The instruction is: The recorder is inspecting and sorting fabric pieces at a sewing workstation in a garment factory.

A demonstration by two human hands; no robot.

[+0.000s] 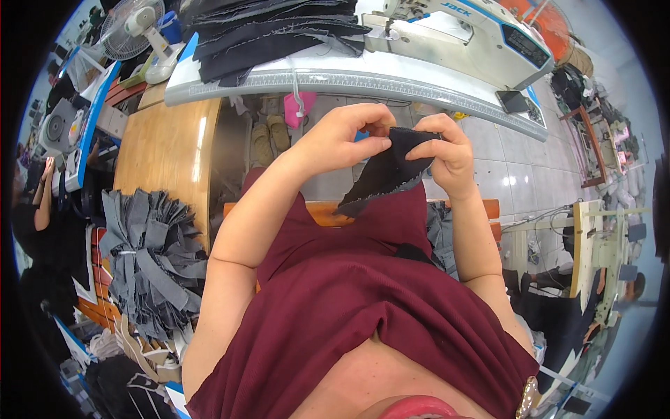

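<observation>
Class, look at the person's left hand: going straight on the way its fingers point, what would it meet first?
The left hand would first meet the dark cloth piece at its fingertips, then probably the right hand, though depth is unclear.

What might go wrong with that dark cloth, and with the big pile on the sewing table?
The dark cloth has a frayed edge, so threads might pull loose. The left hand and right hand pinch just its upper part, so it could slip and drop. The pile of dark pieces reaches close to the front of the sewing table, so a bump might knock some off.
</observation>
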